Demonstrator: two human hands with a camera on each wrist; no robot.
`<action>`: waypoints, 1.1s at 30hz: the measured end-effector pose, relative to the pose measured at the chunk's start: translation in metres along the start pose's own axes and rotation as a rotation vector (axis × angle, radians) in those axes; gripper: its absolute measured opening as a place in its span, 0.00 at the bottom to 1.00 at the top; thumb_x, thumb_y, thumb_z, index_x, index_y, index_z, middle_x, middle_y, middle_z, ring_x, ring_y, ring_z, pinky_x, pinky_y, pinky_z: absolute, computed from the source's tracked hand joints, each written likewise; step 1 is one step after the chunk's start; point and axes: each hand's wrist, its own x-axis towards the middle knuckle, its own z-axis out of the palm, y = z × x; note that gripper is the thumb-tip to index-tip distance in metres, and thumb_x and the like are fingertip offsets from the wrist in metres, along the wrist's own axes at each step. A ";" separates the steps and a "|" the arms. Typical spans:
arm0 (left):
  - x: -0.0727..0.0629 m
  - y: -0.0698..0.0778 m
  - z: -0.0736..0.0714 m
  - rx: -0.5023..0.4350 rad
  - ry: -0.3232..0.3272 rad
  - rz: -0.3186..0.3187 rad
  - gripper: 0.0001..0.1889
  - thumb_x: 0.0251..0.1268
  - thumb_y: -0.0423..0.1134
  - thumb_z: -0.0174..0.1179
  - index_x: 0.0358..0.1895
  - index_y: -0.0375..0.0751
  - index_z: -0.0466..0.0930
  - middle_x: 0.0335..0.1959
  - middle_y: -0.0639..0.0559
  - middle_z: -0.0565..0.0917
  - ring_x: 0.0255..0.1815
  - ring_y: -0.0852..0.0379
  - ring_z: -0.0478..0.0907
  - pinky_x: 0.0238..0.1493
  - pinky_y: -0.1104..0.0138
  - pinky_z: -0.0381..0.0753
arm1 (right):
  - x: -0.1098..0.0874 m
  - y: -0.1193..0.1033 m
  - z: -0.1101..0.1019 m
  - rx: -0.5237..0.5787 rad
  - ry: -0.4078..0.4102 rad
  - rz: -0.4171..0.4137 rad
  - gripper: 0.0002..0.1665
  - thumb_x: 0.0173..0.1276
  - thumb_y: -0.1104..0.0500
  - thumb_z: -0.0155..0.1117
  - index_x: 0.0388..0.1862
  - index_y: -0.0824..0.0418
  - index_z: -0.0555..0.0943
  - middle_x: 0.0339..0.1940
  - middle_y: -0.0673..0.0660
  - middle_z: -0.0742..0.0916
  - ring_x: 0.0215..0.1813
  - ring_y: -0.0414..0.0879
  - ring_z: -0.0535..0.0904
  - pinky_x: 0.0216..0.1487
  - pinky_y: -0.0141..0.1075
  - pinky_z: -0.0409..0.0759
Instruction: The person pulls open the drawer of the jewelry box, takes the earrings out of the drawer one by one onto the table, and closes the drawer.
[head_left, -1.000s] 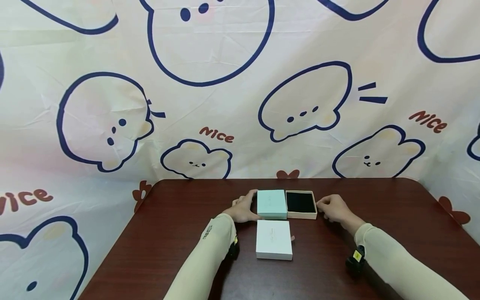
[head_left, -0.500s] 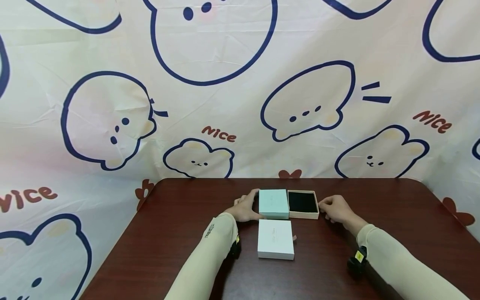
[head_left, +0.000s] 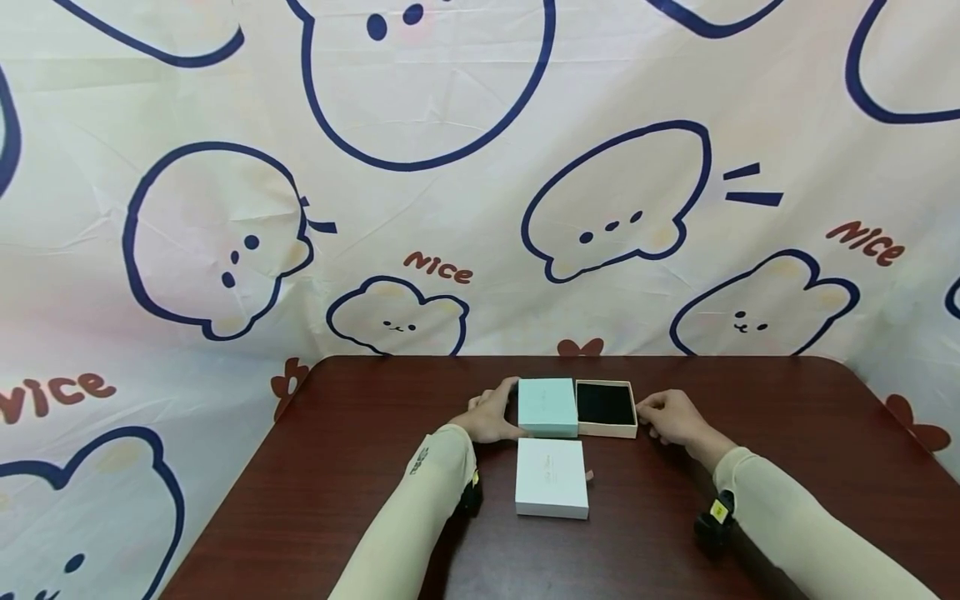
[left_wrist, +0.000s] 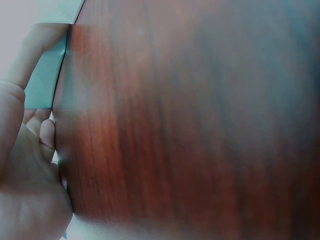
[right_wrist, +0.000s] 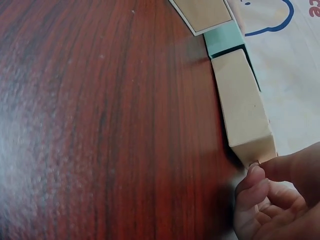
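Observation:
A mint-green box sleeve point(head_left: 547, 406) lies near the table's far edge, with its tan drawer point(head_left: 609, 432), dark inside, slid out to the right. My left hand point(head_left: 489, 417) grips the sleeve from its left side, thumb along the front and fingers behind; the left wrist view shows the thumb against the green side point(left_wrist: 45, 82). At the drawer's right end, my right hand point(head_left: 672, 416) pinches with thumb and forefinger. In the right wrist view the fingertips meet at the drawer's end point(right_wrist: 252, 150); whatever lies between them is mostly hidden.
Just in front of the sleeve is a shut white box point(head_left: 551, 477), with a small ribbon tab point(head_left: 589, 476) at its right side. The dark wooden table point(head_left: 360, 467) ends at a patterned cloth backdrop point(head_left: 495, 317).
The head view has shifted slightly since one second ago. Both hands and the boxes keep their places relative to each other.

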 end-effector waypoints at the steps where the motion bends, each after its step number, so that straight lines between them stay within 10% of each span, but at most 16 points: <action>1: 0.000 0.000 0.000 0.000 0.000 0.001 0.54 0.62 0.52 0.71 0.82 0.48 0.42 0.79 0.41 0.61 0.76 0.41 0.58 0.70 0.44 0.52 | 0.000 0.000 0.000 0.003 -0.004 0.003 0.17 0.78 0.63 0.51 0.51 0.75 0.82 0.33 0.57 0.83 0.28 0.43 0.76 0.28 0.36 0.78; 33: -0.002 0.003 0.000 -0.019 0.002 0.003 0.54 0.62 0.51 0.71 0.82 0.46 0.42 0.79 0.42 0.60 0.77 0.40 0.56 0.72 0.44 0.50 | 0.003 0.008 -0.004 0.124 -0.081 -0.001 0.17 0.79 0.60 0.54 0.53 0.73 0.80 0.34 0.53 0.83 0.29 0.40 0.77 0.30 0.33 0.81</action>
